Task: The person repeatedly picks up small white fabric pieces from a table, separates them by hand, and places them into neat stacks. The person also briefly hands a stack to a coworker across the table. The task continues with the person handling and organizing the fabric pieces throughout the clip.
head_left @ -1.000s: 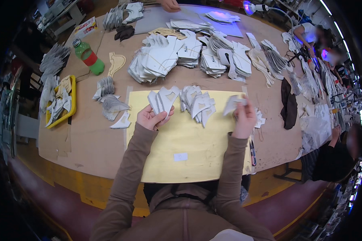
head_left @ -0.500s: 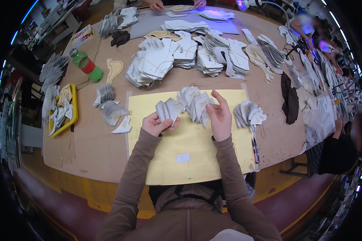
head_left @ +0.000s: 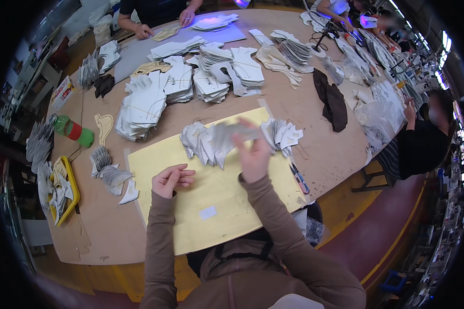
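Grey cut piece, blurred, frame centre, pinched in right hand above grey piece row on yellow sheet. Left hand loosely curled, holding nothing, on sheet. Scissors right, tabletop.

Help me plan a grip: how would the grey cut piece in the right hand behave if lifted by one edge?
The grey cut piece looks thin and flat, so probably light and floppy. The right hand lifts it alone, suggesting little weight. Similar pieces lie fanned on the yellow board, so stacks likely slide.
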`<state>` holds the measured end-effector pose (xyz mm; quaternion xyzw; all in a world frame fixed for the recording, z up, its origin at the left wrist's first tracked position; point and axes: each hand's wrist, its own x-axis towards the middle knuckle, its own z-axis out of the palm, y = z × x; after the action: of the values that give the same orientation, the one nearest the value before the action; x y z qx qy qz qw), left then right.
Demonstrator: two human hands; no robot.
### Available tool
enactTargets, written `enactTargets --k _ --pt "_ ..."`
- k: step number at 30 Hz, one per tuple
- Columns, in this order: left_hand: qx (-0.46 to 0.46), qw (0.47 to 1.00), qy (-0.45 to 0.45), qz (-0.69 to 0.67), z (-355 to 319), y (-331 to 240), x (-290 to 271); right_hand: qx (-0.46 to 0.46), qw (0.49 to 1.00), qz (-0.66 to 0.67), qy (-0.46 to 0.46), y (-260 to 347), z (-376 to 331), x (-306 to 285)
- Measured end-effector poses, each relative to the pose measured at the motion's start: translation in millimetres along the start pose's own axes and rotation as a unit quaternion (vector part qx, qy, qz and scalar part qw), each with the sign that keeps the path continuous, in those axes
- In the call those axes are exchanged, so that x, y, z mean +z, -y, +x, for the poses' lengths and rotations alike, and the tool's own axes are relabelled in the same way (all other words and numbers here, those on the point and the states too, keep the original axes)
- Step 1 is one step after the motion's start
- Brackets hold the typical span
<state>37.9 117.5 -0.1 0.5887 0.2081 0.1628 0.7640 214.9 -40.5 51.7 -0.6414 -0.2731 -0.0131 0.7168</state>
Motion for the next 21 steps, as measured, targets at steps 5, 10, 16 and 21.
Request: enactTargets --k 5,10,16,21 --pt "0.033 0.994 -0.091 -0.06 7.3 -2.8 -13.6 0.123 0.945 0.133 -0.272 -53.5 37.9 -85.7" --pt "0.109 0.978 -0.169 -0.061 7.1 -0.7 -45.3 0.14 0.954 -0.161 -0.209 -98.9 41.4 -132.8" --pt "0.304 0.872 -0.382 0.038 -14.6 -33.9 -65.3 -0.021 0.897 -0.357 -0.261 -68.0 42.1 -128.8" --pt "0.298 0.766 -0.563 0.087 -45.8 -13.6 -116.3 -0.073 0.932 -0.246 -0.256 -33.8 35.5 -76.4"
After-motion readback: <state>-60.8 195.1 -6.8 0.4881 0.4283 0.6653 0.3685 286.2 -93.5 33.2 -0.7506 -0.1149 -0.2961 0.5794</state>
